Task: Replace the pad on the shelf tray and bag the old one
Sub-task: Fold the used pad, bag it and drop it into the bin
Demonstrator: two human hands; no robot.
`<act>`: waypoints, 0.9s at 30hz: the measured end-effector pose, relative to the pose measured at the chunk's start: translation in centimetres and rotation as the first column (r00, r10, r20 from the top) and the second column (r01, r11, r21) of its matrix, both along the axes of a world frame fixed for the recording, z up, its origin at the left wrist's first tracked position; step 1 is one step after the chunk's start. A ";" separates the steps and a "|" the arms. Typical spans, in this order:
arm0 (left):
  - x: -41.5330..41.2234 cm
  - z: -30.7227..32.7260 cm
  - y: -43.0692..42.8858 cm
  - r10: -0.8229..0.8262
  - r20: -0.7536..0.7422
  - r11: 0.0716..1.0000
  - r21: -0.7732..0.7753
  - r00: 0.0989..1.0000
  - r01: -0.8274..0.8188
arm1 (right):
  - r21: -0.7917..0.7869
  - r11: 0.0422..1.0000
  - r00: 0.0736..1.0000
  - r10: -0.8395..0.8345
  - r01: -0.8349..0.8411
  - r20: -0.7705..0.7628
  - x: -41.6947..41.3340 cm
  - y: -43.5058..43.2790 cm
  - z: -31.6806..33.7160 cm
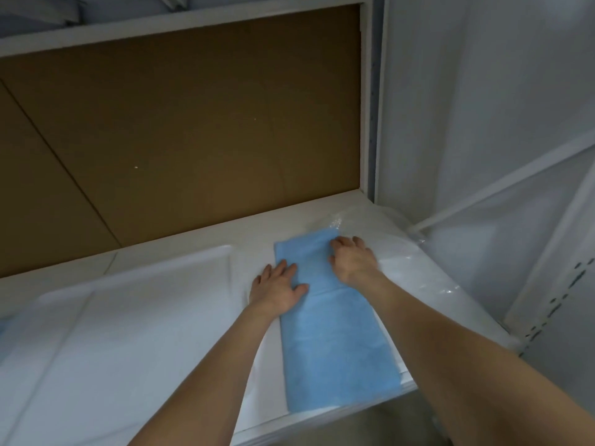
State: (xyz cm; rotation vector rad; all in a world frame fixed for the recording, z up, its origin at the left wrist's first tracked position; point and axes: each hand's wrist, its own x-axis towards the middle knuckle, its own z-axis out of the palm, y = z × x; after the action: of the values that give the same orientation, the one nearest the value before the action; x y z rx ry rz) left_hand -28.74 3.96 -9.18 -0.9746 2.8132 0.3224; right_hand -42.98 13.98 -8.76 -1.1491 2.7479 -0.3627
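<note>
- Lying lengthwise on the white shelf (193, 233), the folded blue pad (338, 333) runs from the front edge toward the brown cardboard back panel (193, 123).
- The left hand (278, 289) rests flat on the pad's left edge, fingers straight and spread, grasping nothing.
- The right hand (352, 257) sits on the pad's far end with fingers curled; whether they pinch the pad or only press it cannot be told.
- A clear plastic bag (405, 262) lies just right of the pad, touching it.
- A white tray (145, 273) sits to the left, near the pad.
</note>
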 end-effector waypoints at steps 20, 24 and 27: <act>8.4 4.4 8.6 0.238 -0.079 0.954 0.207 0.968 -0.217 | 0.037 0.982 0.943 -0.189 0.186 0.272 9.1 12.6 4.2; 10.0 3.5 10.7 0.291 -0.074 0.898 0.366 0.954 -0.245 | 0.034 0.980 0.932 -0.195 0.194 0.305 11.3 14.1 3.7; 10.5 3.2 11.1 0.359 -0.131 0.836 0.486 0.924 -0.256 | 0.027 0.977 0.925 -0.210 0.213 0.316 12.1 14.0 3.6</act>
State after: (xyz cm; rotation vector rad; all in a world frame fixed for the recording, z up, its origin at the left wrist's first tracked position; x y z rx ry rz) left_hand -18.20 15.11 -6.01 -1.3320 2.5378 1.1459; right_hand -30.88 27.97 -5.18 -0.7183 2.5861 -0.5335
